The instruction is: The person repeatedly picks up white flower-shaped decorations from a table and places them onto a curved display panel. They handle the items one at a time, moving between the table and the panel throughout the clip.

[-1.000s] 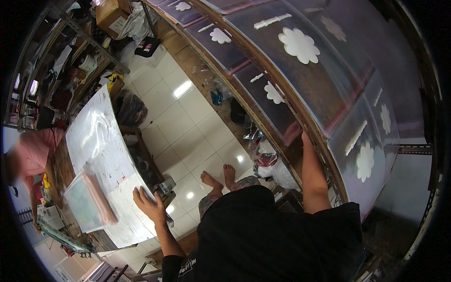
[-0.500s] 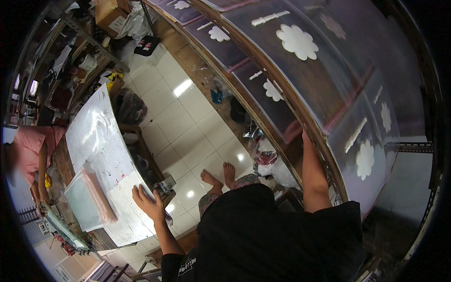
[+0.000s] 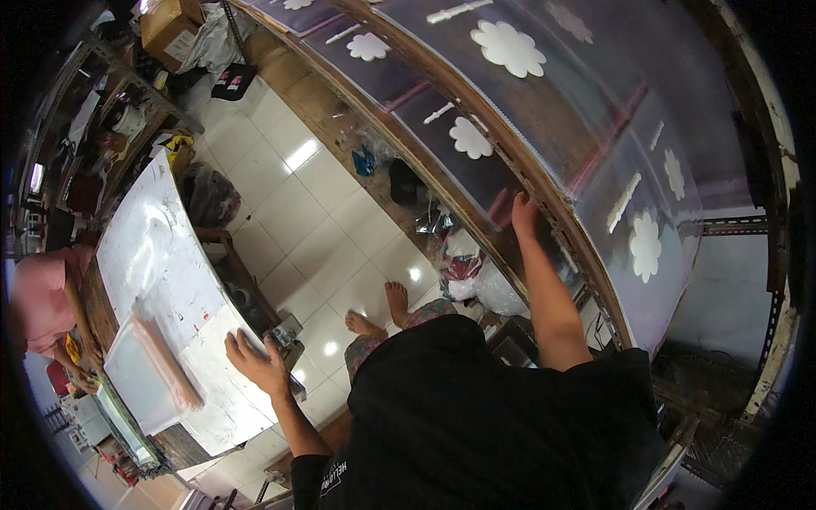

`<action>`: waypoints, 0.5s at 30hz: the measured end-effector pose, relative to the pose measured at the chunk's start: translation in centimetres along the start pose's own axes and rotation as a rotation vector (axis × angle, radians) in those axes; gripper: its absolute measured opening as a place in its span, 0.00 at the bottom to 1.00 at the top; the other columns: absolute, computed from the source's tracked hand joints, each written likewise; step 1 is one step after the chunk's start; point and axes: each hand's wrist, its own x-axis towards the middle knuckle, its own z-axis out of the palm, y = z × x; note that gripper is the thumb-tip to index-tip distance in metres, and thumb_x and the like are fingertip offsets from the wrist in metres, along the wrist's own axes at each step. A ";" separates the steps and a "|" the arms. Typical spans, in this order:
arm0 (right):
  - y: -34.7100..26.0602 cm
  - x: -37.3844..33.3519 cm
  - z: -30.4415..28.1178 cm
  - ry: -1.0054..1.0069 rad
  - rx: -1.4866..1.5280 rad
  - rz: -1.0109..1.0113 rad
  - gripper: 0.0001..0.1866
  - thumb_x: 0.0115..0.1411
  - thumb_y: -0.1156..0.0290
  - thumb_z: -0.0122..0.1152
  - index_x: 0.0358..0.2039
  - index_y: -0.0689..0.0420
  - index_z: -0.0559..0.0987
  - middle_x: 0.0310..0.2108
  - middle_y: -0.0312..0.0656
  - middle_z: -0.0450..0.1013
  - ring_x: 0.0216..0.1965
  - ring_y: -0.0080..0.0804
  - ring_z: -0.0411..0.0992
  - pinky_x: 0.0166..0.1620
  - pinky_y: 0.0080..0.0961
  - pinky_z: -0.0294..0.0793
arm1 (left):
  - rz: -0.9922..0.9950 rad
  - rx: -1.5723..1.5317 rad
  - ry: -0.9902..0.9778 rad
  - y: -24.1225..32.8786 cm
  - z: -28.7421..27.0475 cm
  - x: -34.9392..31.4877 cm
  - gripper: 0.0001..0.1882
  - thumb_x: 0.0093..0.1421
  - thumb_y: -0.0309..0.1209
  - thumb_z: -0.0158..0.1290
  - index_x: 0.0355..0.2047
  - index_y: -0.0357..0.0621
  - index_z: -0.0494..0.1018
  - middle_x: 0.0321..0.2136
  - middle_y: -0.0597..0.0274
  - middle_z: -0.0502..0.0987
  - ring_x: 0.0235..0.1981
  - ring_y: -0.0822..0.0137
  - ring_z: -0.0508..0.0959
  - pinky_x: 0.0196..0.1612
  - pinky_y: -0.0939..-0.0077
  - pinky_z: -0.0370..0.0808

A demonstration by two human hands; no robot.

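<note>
My left hand point(image 3: 259, 364) lies on the edge of a white-topped table point(image 3: 157, 229), its fingers stretched out and apart. Beside it on the table is a stack of clear plastic sheets point(image 3: 144, 374) with a pinkish folded edge. To the right, my right hand point(image 3: 524, 214) reaches in at the lower shelf, beneath the wooden edge of the upper one. It is beside a clear sheet point(image 3: 433, 140) bearing a white flower shape point(image 3: 470, 138); its fingertips are partly hidden, so any grip is unclear. Larger clear sheets point(image 3: 586, 110) with white flower shapes lie on the upper shelf.
A co-worker in a pink top point(image 3: 42, 297) works at the table's far left side. Plastic bags point(image 3: 493, 289) and other bundles lie under the rack. A cardboard box point(image 3: 170, 32) and a cluttered metal shelf point(image 3: 110, 127) stand at the back left. Pale tiles point(image 3: 297, 212) cover the floor.
My right hand, mostly hidden under the upper shelf's edge before, now shows more at the lower shelf. The view has shifted a little. My left hand stays on the table edge.
</note>
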 end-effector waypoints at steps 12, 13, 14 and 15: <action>-14.0 -17.7 6.9 -0.670 0.659 -0.505 0.17 0.69 0.71 0.53 0.57 0.61 0.73 0.39 0.40 0.76 0.35 0.24 0.75 0.39 0.21 0.75 | -0.071 -0.144 0.033 -0.5 -1.7 -1.0 0.32 0.53 0.35 0.62 0.57 0.37 0.69 0.63 0.38 0.61 0.65 0.37 0.59 0.68 0.42 0.52; -14.7 -19.5 8.0 -0.770 0.597 -0.537 0.15 0.69 0.72 0.53 0.55 0.61 0.73 0.38 0.39 0.75 0.35 0.24 0.74 0.37 0.20 0.74 | -0.084 -0.161 0.051 -0.6 -2.0 -1.3 0.31 0.53 0.36 0.62 0.56 0.37 0.69 0.62 0.38 0.62 0.65 0.37 0.59 0.68 0.42 0.52; -13.6 -20.3 10.4 -0.890 0.579 -0.527 0.15 0.68 0.73 0.53 0.54 0.61 0.73 0.38 0.38 0.75 0.34 0.24 0.74 0.36 0.21 0.74 | -0.079 -0.192 0.062 -0.7 -2.3 -1.2 0.31 0.53 0.36 0.62 0.56 0.38 0.69 0.62 0.38 0.62 0.64 0.38 0.60 0.68 0.42 0.52; -11.2 -20.0 13.6 -0.985 0.511 -0.655 0.15 0.67 0.76 0.53 0.53 0.62 0.74 0.40 0.39 0.75 0.36 0.26 0.75 0.38 0.24 0.76 | -0.095 -0.284 0.068 -0.7 -2.8 -1.0 0.31 0.53 0.36 0.62 0.56 0.38 0.70 0.62 0.38 0.62 0.65 0.39 0.60 0.68 0.42 0.52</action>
